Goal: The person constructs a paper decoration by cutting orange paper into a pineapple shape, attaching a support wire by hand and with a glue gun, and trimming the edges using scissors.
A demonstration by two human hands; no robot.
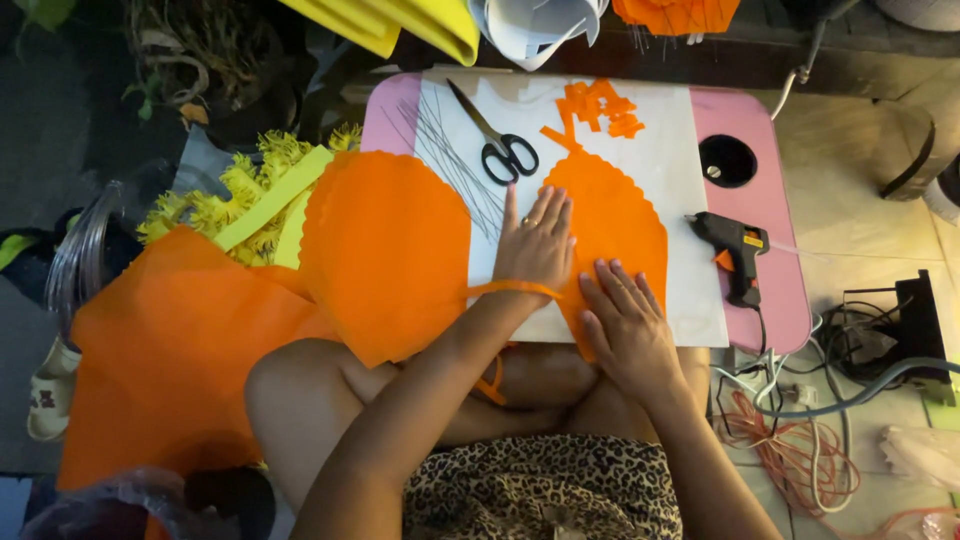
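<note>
Left hand (pixel 538 243) and right hand (pixel 628 325), both spread flat, press an orange scalloped sheet (pixel 615 215) at the centre of the tabletop (pixel 775 230). Even palm pressure from the middle outward would likely keep it smooth. Scissors (pixel 497 140) at 11 o'clock, glue gun (pixel 735 252) at 3 o'clock

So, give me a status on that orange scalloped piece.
Done: the orange scalloped piece is cut out, with orange offcuts and scissors lying above it on the white sheet.
In hand: the left hand and right hand press it flat, a thin orange strip looped over the left wrist.
Left: the glue gun lies untouched beside it; a second scalloped piece waits.
</note>
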